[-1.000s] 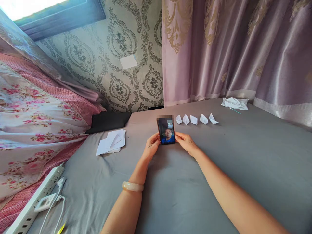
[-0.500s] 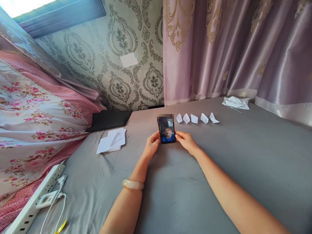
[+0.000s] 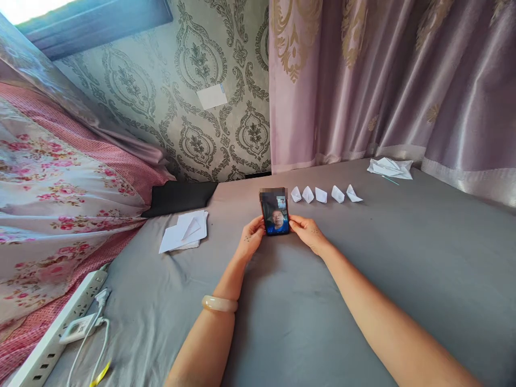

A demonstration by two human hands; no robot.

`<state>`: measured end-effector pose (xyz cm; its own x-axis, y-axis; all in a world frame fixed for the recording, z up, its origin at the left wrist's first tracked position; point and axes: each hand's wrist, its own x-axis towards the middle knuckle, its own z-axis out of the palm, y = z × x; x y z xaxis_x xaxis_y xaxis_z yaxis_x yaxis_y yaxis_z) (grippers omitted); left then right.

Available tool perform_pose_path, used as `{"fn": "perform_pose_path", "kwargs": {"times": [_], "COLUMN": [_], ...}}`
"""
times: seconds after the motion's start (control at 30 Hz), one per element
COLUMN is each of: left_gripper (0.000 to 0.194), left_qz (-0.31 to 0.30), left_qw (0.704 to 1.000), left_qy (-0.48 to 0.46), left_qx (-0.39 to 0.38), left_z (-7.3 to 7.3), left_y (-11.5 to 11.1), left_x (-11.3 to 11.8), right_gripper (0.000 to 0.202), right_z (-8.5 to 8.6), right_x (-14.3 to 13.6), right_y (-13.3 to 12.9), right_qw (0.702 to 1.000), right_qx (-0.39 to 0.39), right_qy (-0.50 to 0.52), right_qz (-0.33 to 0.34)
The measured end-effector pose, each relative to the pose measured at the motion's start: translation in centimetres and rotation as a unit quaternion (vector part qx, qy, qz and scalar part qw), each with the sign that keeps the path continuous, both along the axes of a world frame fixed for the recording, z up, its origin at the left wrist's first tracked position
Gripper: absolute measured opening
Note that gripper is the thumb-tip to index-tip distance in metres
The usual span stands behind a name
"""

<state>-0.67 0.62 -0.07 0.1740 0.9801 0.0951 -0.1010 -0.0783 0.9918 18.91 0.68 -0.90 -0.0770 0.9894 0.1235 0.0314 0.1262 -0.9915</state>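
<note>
A dark smartphone (image 3: 276, 215) is propped upright between my two hands, its lit screen facing me with a person and a small inset picture on it. My left hand (image 3: 252, 236) grips the phone's lower left edge, fingers closed. On the opposite side, my right hand (image 3: 305, 232) holds the lower right edge. Just beyond and to the right stand several folded white paper pieces (image 3: 321, 195) in a row. To the left lies a stack of white paper (image 3: 171, 237) with a folded piece (image 3: 191, 229) on top.
A grey sheet (image 3: 322, 322) covers the surface. At the left lies a white power strip (image 3: 56, 333) with plugs and cables. A black flat item (image 3: 181, 198) rests near the wall. More folded white paper (image 3: 389, 168) sits at the far right, below the pink curtain (image 3: 342, 107).
Both hands keep the phone in nearly the same place. The picture on its screen has changed slightly, and the whole view has shifted a little.
</note>
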Motion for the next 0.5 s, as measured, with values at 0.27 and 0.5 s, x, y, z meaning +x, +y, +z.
{"fn": "perform_pose_path", "kwargs": {"times": [0.27,0.5], "left_gripper": [0.047,0.045], "left_qz": [0.002,0.002], "left_qw": [1.0,1.0], "left_qy": [0.007,0.002], "left_qx": [-0.002,-0.003], "left_z": [0.07,0.17], "left_y": [-0.03,-0.04], "left_x": [-0.07,0.05], "right_gripper": [0.038,0.039], "right_z": [0.04,0.04], "right_x": [-0.02,0.01], "right_y": [-0.06,-0.06], "right_qw": [1.0,1.0], "right_qx": [-0.011,-0.005], "right_qy": [0.007,0.007], "right_qz": [0.002,0.007]}}
